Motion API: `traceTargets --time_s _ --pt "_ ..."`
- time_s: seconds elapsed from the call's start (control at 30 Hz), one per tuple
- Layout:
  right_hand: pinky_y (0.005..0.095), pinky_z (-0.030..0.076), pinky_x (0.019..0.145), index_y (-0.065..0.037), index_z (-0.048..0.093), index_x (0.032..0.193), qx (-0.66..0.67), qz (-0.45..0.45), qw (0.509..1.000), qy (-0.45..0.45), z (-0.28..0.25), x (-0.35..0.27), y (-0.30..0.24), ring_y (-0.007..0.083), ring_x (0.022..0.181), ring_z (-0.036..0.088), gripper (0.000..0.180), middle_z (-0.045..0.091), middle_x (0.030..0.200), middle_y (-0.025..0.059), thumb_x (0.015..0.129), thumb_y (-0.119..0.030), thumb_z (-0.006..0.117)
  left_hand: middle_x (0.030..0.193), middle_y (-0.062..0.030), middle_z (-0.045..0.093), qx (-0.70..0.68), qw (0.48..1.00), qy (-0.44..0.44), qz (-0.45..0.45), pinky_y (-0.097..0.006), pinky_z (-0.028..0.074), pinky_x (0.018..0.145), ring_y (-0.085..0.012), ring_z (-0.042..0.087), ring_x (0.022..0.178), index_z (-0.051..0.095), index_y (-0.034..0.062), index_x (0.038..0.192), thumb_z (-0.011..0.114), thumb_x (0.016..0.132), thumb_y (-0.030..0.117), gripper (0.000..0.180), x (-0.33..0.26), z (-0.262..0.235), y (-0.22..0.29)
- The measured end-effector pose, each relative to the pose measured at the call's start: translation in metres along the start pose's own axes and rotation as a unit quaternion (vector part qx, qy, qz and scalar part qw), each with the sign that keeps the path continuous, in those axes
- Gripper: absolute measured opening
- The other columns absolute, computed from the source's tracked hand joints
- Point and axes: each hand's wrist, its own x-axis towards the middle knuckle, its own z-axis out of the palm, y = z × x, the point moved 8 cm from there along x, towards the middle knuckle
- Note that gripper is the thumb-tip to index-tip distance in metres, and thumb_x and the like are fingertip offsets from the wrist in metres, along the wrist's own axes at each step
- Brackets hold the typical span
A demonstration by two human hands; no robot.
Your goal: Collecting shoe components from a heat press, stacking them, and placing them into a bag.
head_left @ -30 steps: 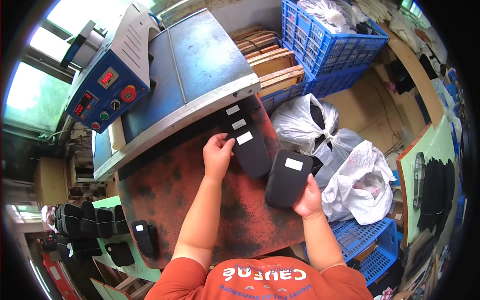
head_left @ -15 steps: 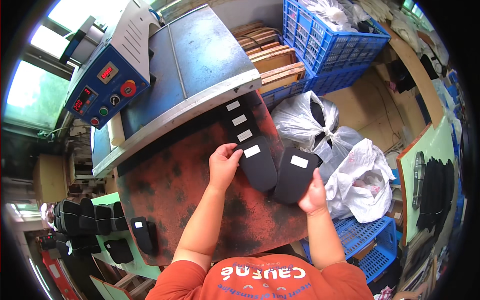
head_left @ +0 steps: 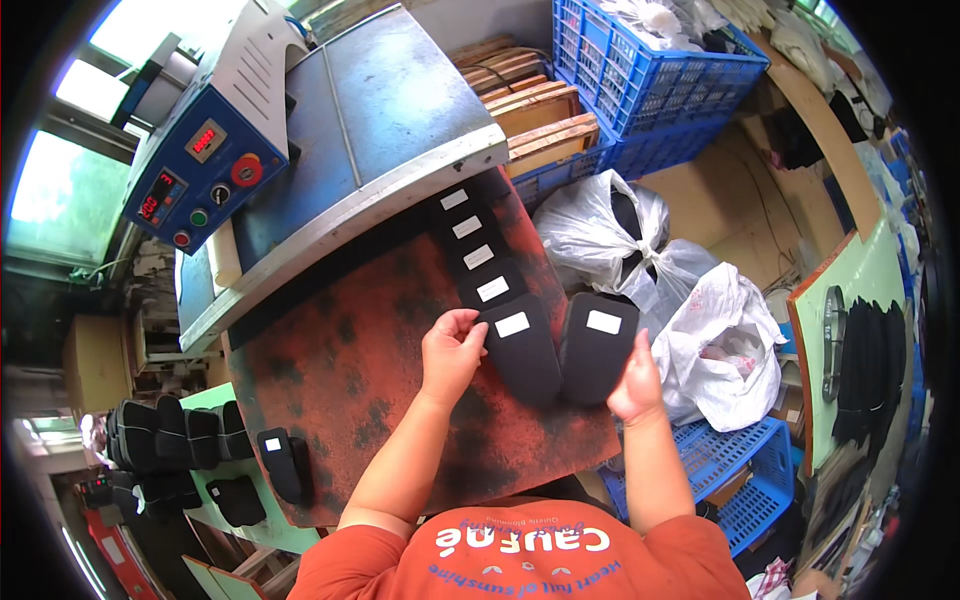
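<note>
Left grip (head_left: 456, 352) pinches black pad (head_left: 525, 366) just right of it; right grip (head_left: 636, 384) holds second pad (head_left: 594, 364) at its left. Long axes converge toward wearer; white far-end labels (head_left: 512, 324) illegible.

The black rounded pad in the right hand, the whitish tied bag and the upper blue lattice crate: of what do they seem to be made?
Black rounded pad: probably fabric or foam, matt; its face shows little shine.
Whitish tied bag: likely thin plastic film, glossy, with bright highlights and creases.
Upper blue lattice crate: seemingly rigid moulded plastic, smooth, with even colour and regular openings.
</note>
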Motion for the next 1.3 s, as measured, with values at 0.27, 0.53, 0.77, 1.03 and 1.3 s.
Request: traceTargets --time_s 0.27,0.53,0.77,1.03,1.3 --pt "0.0380 0.041 0.097 -0.012 0.043 0.127 -0.046 -0.003 0.999 0.028 -0.001 -0.009 0.016 0.0224 0.112 0.051 0.034 0.052 0.122 0.0068 0.094 -0.014 0.046 0.093 -0.0058 0.057 0.193 0.957 0.001 0.216 -0.022 0.044 0.064 -0.0074 0.049 0.064 0.056 -0.0019 0.103 0.068 0.077 0.004 0.029 -0.025 0.017 0.048" --pt "0.0439 0.035 0.101 0.000 0.040 0.129 -0.004 -0.010 1.000 -0.008 -0.016 -0.021 -0.015 0.0296 0.119 0.046 0.050 0.048 0.129 0.0144 0.097 -0.038 0.031 0.078 -0.0015 0.060 0.012 0.998 -0.024 -0.049 -0.020 0.044 0.050 -0.0057 0.055 0.061 0.059 -0.0006 0.100 0.062 0.082 0.003 0.019 -0.032 0.007 -0.019" --pt "0.0396 0.040 0.097 -0.010 0.045 0.125 -0.034 -0.004 0.997 0.064 -0.014 -0.032 0.008 0.0251 0.112 0.052 0.032 0.054 0.120 0.0086 0.094 -0.016 0.042 0.089 -0.0078 0.054 0.182 0.956 -0.045 0.223 -0.026 0.044 0.062 -0.0093 0.049 0.063 0.057 -0.0016 0.102 0.072 0.072 0.006 0.034 -0.062 0.032 0.050" --pt "0.0458 0.037 0.100 -0.003 0.040 0.131 -0.012 0.003 1.000 0.028 -0.024 -0.045 -0.015 0.0306 0.118 0.047 0.054 0.048 0.129 0.0149 0.097 -0.042 0.026 0.075 -0.0040 0.058 -0.049 0.995 -0.043 -0.078 -0.020 0.047 0.047 -0.0082 0.056 0.055 0.051 0.0015 0.095 0.058 0.084 0.001 0.013 -0.077 0.015 -0.026" --pt "0.0403 0.041 0.096 -0.006 0.046 0.123 -0.026 0.004 0.997 0.072 -0.023 -0.057 0.001 0.0255 0.110 0.053 0.035 0.054 0.120 0.0114 0.095 -0.025 0.039 0.078 -0.0048 0.056 -0.081 0.991 -0.029 -0.099 -0.022 0.050 0.051 -0.0105 0.057 0.058 0.049 0.0005 0.093 0.057 0.084 0.000 0.013 -0.083 0.013 -0.040"
